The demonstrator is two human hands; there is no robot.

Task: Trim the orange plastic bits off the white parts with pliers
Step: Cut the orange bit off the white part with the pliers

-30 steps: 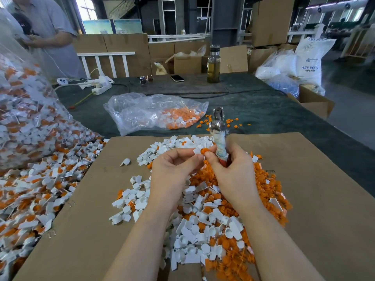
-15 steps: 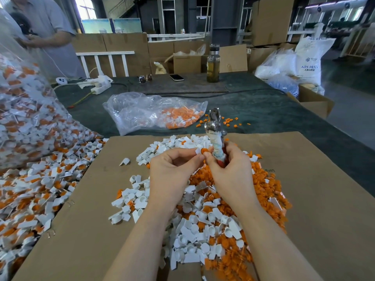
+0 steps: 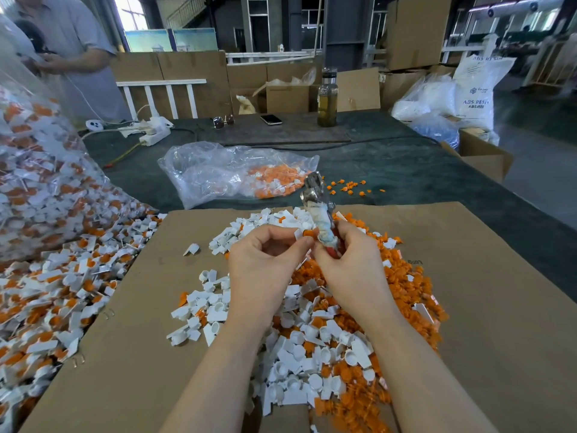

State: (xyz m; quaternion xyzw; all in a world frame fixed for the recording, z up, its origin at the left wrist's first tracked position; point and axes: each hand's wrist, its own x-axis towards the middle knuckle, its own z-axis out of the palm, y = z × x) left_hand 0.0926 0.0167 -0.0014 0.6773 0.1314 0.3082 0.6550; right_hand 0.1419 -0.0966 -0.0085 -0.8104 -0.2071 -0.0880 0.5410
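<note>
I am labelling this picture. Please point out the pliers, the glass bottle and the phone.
pliers (image 3: 313, 190), head view, on the metal head.
glass bottle (image 3: 327, 104), head view, on its body.
phone (image 3: 271, 119), head view, on its screen.

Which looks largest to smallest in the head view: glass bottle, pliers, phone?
1. Pliers, though nearness to the camera inflates them.
2. Glass bottle.
3. Phone, clearly smallest.

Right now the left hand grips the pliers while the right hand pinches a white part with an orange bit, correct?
Not quite: the hands are swapped. The head view shows the right hand gripping the pliers, while the left hand pinches the white part with an orange bit.
</note>
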